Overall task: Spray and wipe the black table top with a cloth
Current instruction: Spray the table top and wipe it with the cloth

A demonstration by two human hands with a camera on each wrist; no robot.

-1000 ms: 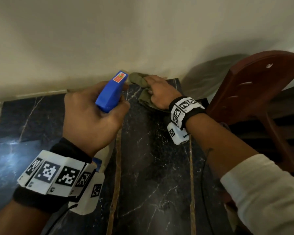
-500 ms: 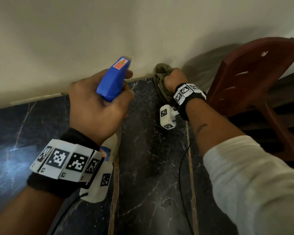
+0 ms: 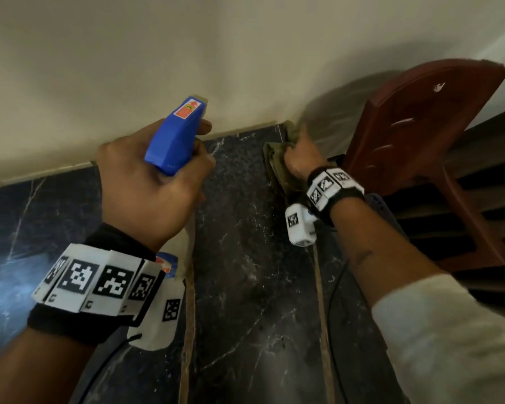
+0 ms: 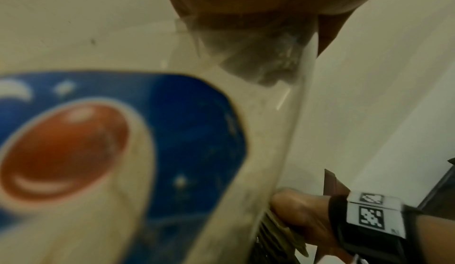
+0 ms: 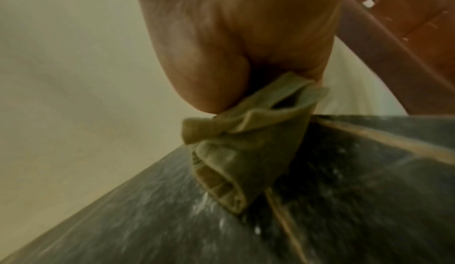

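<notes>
Left hand (image 3: 146,182) grip closed round blue-headed spray bottle (image 3: 175,135), held above black tabletop (image 3: 245,272) mid-left. Farther right, right hand (image 3: 299,154) grip bunches olive cloth (image 3: 277,164) on tabletop's far corner by wall (image 3: 245,53), beside red chair (image 3: 420,126).

The table top (image 3: 245,258) is black marble veined white, crossed by tan seams; the cloth (image 3: 277,167) at its 1 o'clock corner is olive green. The spray bottle (image 3: 174,138) has a blue head with a red sticker; its clear body carries a blue label with a red oval. The chair (image 3: 420,126) at 2 o'clock is reddish brown; the wall (image 3: 187,48) is cream.
</notes>
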